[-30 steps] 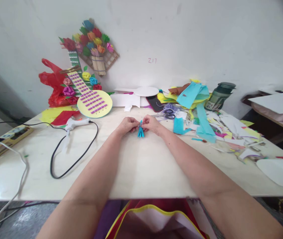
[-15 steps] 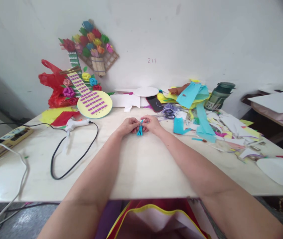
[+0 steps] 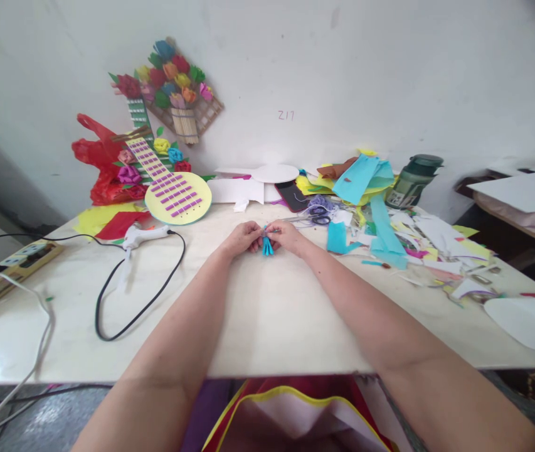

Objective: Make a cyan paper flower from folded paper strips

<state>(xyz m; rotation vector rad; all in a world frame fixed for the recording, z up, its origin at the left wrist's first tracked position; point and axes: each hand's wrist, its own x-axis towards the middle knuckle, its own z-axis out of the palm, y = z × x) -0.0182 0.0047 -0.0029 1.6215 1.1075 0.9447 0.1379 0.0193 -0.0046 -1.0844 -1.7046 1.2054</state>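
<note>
A small folded blue paper piece is pinched between both hands over the middle of the pale table. My left hand has its fingers curled round the piece's top from the left. From the right, my right hand pinches the same top end. The loose blue strips hang down toward the tabletop. Both forearms reach out from the near edge.
A white glue gun with a black cord lies at left, near a power strip. A yellow paper guitar and paper flowers lean on the wall. Scissors, a phone, a green bottle and paper scraps crowd the right.
The hands stay together; the blue piece has shifted slightly up and the fingers have turned it a little. Nothing else has moved.
</note>
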